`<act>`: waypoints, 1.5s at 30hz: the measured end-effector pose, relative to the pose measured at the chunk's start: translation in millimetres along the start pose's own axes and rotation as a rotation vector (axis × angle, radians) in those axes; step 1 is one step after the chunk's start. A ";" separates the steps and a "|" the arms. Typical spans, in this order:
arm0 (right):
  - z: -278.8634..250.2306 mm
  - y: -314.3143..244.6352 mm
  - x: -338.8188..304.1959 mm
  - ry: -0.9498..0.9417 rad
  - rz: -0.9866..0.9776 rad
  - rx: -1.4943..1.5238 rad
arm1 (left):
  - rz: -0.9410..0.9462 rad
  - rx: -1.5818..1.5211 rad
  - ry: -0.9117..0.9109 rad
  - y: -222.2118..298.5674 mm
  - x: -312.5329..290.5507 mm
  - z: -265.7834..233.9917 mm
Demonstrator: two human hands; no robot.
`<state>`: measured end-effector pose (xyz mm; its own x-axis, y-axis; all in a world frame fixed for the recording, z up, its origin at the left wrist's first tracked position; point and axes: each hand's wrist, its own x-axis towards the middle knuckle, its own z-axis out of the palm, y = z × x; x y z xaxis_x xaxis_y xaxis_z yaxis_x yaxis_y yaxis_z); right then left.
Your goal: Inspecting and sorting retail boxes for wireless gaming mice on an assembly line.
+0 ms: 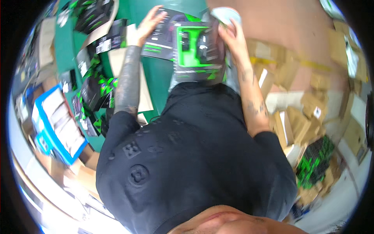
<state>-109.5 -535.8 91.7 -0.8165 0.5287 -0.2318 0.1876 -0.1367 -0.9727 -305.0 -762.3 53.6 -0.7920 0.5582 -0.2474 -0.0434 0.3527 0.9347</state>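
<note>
A black and green box (198, 72) stands at the table's front edge, against my shirt. Its bright green inset (191, 60) holds dark rounded items too blurred to name. A flat black printed panel (157, 45) extends to its left; whether it is the box's flap cannot be told. My left hand (151, 24) lies at that panel's upper left corner, fingers stretched out. My right hand (232, 37) pinches the box's upper right edge with thumb and fingers. Just beyond those fingers is a blurred, pale round thing with a reddish rim (226, 15).
Several black and green boxes (93, 91) are heaped on the green table (154, 84) to the left. A blue bin (43, 117) with white contents stands at the lower left. Brown cartons (300, 121) and a black and green stack (315, 162) occupy the right.
</note>
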 end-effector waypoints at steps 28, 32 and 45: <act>117.2 33.6 -30.1 -0.989 0.738 -0.010 | -0.818 0.440 0.874 -44.0 -504.7 -206.0; 106.0 34.6 -22.5 -0.903 0.587 0.047 | -0.448 0.981 1.167 -36.1 -347.9 -211.7; 84.8 25.8 -14.7 -0.840 0.630 0.265 | 0.043 -0.927 1.101 -125.3 -76.1 -170.8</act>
<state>-139.0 -618.2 71.0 -0.7465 -0.4288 -0.5088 0.6629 -0.4128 -0.6247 -343.3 -977.3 -1.1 -0.8432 -0.4488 -0.2960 -0.0414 -0.4947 0.8681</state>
